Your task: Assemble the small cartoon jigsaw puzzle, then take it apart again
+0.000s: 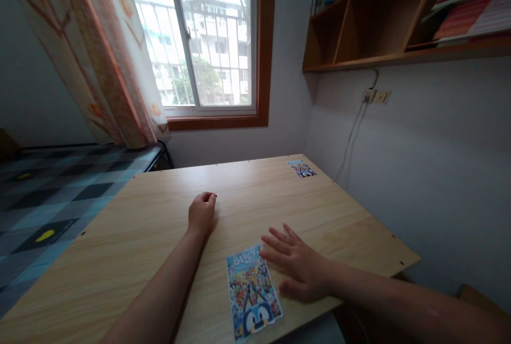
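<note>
My left hand (202,212) rests on the wooden table (159,227) near its middle, fingers curled into a loose fist with nothing visible in them. My right hand (296,264) lies flat with fingers spread, its fingertips touching the right edge of a colourful cartoon booklet (252,293) that lies near the table's front edge. A smaller card (302,168) with similar artwork sits at the far right corner of the table, away from both hands.
A window (207,35) with a patterned curtain (99,51) is behind the table. A bed with a checked cover (51,189) stands on the left. A wooden wall shelf (399,14) with books hangs at upper right, above a wall socket (377,97).
</note>
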`<state>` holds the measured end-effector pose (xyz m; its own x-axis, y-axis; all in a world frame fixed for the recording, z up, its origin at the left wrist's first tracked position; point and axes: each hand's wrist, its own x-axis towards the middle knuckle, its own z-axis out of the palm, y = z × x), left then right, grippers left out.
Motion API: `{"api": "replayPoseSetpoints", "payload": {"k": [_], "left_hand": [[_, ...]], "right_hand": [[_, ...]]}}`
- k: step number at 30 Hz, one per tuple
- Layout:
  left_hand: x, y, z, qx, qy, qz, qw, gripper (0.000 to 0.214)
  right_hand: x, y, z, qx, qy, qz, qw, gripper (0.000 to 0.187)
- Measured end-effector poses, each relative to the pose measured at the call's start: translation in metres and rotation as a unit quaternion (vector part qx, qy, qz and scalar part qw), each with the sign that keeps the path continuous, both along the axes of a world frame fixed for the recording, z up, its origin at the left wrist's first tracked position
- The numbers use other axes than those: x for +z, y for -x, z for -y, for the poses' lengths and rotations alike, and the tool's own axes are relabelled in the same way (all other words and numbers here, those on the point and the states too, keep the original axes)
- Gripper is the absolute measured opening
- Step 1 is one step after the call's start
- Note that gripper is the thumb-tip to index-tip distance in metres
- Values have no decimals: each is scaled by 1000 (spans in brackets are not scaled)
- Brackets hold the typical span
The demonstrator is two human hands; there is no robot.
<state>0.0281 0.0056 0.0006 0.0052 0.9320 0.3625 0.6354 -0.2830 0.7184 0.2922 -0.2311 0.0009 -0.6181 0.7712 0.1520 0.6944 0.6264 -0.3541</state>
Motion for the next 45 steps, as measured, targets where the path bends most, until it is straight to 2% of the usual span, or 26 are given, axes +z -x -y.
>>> {"api": "replayPoseSetpoints", "payload": {"k": [2,4,6,10,13,17,20,23,31,45], "left_hand": [[-1,1,-1,0,1,4,1000,33],[-1,1,-2,1,2,8,1000,33],[-2,2,-2,1,3,11,1000,33],[-1,2,-1,-3,4,17,1000,32],[0,2,-2,-5,5,16,1000,32],[-1,1,-3,-6,6,9,1000,32],[1,0,-3,-8,7,2,1000,32],[2,0,-1,-8,11,-1,1000,32],[2,1,-1,-9,10,-3,1000,32],[4,-1,-1,-8,9,-11,1000,31]], "right_hand": [[6,8,13,59,-15,-6,998,65],[5,13,19,79,-23,-15,997,57],[0,13,18,54,-24,-30,998,48],[-12,-8,4,-62,-19,-60,996,35],[-18,-52,-15,-175,-30,-50,983,29],[-27,-134,-46,-334,-39,-13,942,33],[-35,-184,-66,-416,-18,57,907,49],[-40,-210,-83,-457,32,119,881,57],[-47,-228,-105,-446,41,145,883,58],[-46,-218,-98,-484,4,138,864,58]]}}
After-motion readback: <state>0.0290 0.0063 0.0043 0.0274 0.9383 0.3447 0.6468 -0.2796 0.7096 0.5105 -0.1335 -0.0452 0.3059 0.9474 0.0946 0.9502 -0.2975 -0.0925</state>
